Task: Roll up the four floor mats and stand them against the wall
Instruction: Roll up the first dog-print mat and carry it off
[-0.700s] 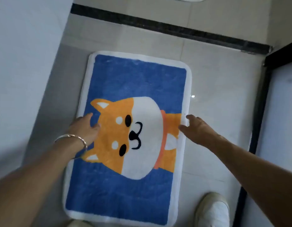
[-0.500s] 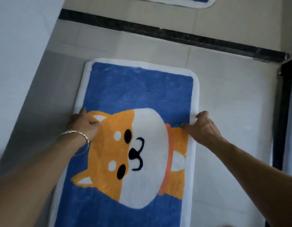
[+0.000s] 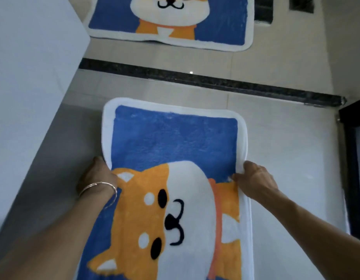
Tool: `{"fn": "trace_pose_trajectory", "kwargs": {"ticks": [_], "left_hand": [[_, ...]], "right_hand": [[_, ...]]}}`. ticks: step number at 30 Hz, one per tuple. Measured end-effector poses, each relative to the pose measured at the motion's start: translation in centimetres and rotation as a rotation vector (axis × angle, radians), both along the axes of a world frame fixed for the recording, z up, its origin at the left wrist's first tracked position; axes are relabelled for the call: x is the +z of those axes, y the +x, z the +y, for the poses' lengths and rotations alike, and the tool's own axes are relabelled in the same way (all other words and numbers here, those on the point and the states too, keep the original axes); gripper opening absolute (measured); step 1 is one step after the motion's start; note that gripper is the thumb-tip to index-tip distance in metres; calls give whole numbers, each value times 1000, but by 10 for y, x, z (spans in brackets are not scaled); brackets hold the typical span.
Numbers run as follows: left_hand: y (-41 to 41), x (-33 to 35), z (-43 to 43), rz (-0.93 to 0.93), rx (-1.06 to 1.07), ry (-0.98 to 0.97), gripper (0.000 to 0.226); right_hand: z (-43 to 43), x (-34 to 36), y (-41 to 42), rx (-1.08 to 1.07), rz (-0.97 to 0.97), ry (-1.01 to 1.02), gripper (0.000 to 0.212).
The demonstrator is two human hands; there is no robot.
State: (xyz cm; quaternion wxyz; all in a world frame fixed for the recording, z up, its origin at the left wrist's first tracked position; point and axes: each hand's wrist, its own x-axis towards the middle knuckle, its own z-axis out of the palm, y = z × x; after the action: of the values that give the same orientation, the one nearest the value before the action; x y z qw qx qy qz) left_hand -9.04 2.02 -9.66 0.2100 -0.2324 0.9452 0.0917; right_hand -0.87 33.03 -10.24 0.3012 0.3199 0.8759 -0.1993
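A blue floor mat point(image 3: 175, 138) with a white border and an orange-and-white dog picture lies in front of me on the tiled floor. My left hand point(image 3: 98, 176), with a bangle on the wrist, grips its left edge. My right hand point(image 3: 254, 178) pinches the right edge, which is lifted and curled a little at both hands. A second mat point(image 3: 221, 19) of the same design lies flat farther away, beyond a dark floor strip.
A white wall point(image 3: 29, 87) runs along the left, close to the near mat. A dark threshold strip point(image 3: 195, 79) crosses the floor between the two mats. A black door frame point(image 3: 353, 158) stands at the right. Pale tiles lie to the right of the mat.
Both hands went from resting on the mat's sides to gripping its edges, which now lift off the floor. The view tilted up, bringing the second mat into sight.
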Motion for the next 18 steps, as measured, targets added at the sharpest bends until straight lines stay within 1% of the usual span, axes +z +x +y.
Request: {"fn": "trace_pose_trajectory", "kwargs": {"ticks": [4, 7, 9, 12, 18], "left_hand": [[-7, 7, 4, 141, -122, 19, 3], [-13, 13, 12, 233, -156, 61, 8], [-24, 21, 18, 241, -170, 72, 15], [-47, 39, 23, 259, -189, 92, 18], [-49, 67, 40, 440, -149, 212, 21]], "right_hand": [[9, 4, -14, 16, 92, 81, 30], [18, 8, -22, -7, 203, 104, 29], [23, 12, -29, -48, 276, 121, 27], [23, 23, -45, -28, 394, 127, 23], [30, 54, -52, -8, 575, 136, 19]]}}
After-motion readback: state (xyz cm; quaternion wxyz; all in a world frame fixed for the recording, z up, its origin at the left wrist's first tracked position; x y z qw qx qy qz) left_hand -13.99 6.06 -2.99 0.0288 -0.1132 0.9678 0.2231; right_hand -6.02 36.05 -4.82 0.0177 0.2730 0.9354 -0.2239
